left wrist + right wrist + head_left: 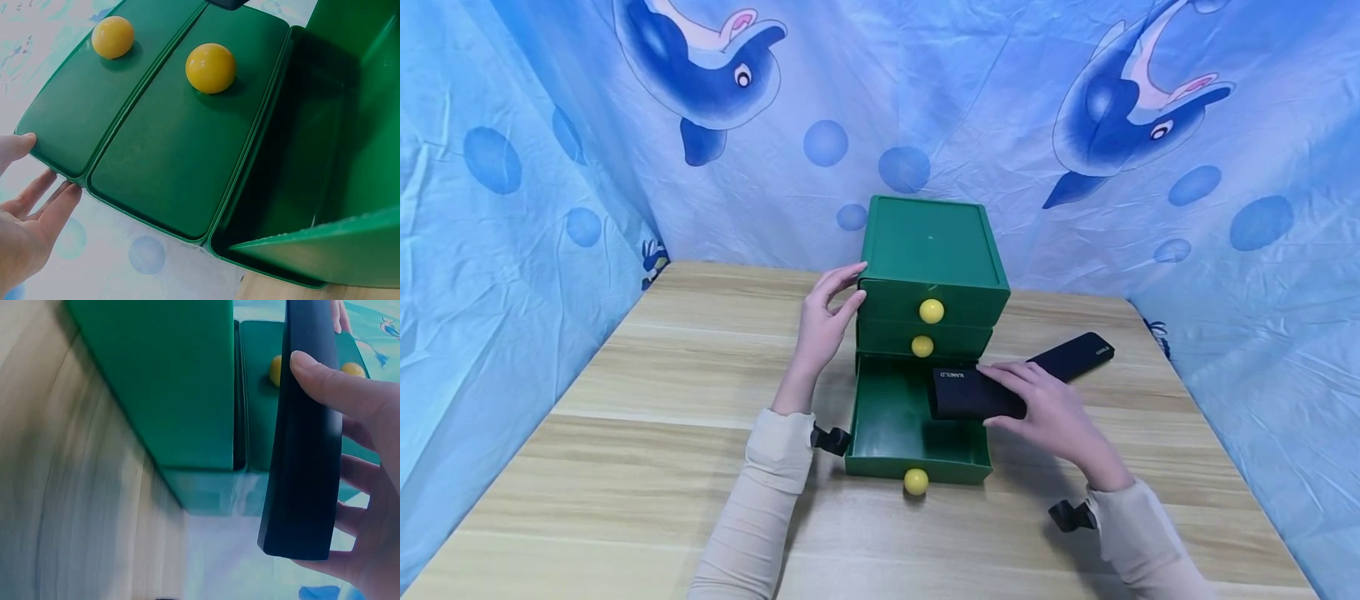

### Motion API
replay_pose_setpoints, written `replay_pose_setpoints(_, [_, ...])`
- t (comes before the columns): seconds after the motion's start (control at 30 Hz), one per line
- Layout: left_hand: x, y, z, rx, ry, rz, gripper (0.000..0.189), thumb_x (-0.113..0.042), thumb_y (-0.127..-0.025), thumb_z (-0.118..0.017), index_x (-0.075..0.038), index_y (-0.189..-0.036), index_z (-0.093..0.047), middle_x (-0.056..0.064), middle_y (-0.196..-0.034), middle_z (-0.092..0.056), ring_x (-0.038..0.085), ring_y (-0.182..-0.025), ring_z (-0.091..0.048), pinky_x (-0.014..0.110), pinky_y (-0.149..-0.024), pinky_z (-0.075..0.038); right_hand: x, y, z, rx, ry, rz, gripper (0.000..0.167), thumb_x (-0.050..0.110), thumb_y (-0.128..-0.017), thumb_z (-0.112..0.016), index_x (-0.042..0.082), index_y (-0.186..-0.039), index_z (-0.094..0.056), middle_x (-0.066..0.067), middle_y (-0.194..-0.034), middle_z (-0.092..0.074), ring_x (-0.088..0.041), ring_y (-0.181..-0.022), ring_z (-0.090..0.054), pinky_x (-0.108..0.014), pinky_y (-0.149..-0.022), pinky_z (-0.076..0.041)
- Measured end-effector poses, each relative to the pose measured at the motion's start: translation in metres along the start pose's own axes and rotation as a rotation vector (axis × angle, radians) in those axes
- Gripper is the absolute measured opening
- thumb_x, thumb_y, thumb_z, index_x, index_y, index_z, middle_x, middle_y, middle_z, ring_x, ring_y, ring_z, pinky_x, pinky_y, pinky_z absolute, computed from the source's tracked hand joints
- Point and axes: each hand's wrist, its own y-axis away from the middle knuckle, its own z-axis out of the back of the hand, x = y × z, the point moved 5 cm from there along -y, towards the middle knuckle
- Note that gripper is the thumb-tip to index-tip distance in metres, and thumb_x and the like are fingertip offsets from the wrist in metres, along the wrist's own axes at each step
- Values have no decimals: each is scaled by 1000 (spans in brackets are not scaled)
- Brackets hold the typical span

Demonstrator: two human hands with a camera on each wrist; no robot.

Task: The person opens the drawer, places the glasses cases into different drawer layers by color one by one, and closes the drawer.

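Observation:
A green cabinet [928, 242] with yellow knobs stands on the table, its bottom drawer [887, 425] pulled out. My right hand [1048, 412] grips a black box [973, 396] with pale lettering, holding it over the right part of that drawer. In the right wrist view the thumb lies on one face of the box [306, 469] and the fingers are behind it. My left hand [827, 321] touches the cabinet's upper left side, fingers fairly straight. In the left wrist view its thumb meets the top drawer front [69, 119] at the corner.
A second black box [1075, 354], also lettered, lies on the wooden table [700, 375] right of the cabinet, partly behind my right hand. Blue cloth [902, 100] printed with dolphins hangs at the back and both sides. The upper two drawers are closed.

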Motion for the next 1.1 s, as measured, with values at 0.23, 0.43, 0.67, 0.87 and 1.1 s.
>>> replay_pose_setpoints(0.23, [1, 1, 0, 5, -3, 0, 36, -16, -96, -60, -11, -132, -60, 11, -133, -56, 25, -123, -55, 49, -94, -53, 12, -9, -8, 0, -85, 20, 70, 40, -72, -83, 25, -135, -58, -4, -129, -63, -25, -120, -57, -49, -88, -54])
replay_pose_setpoints(0.43, [3, 2, -1, 15, -11, -16, 37, -18, -97, -59, -12, -133, -59, 10, -133, -55, 24, -123, -55, 47, -94, -54, 20, -15, -17, -1, -109, 46, 70, 42, -72, -83, 25, -135, -58, -3, -130, -63, -28, -121, -57, -52, -95, -50])
replay_pose_setpoints(0.67, [4, 3, -1, 7, -13, -17, 36, -16, -97, -59, -12, -133, -59, 10, -133, -56, 24, -123, -56, 47, -93, -54, 28, -23, -24, 23, -177, 59, 69, 42, -74, -81, 26, -137, -56, -3, -132, -62, -27, -122, -57, -50, -98, -49])
replay_pose_setpoints(0.87, [3, 3, 0, 5, -16, -14, 37, -16, -97, -60, -11, -133, -59, 10, -133, -55, 24, -123, -56, 46, -93, -54, 31, -27, -31, 42, -258, 62, 69, 40, -75, -82, 27, -137, -55, -2, -134, -61, -26, -124, -56, -50, -100, -48])
replay_pose_setpoints(1.1, [2, 3, 0, 7, 4, 8, 36, -16, -97, -59, -10, -133, -59, 11, -134, -55, 24, -123, -55, 47, -95, -53, 29, -33, -41, 72, -305, 53, 68, 39, -76, -81, 26, -137, -55, -3, -133, -60, -26, -123, -56, -51, -100, -48])
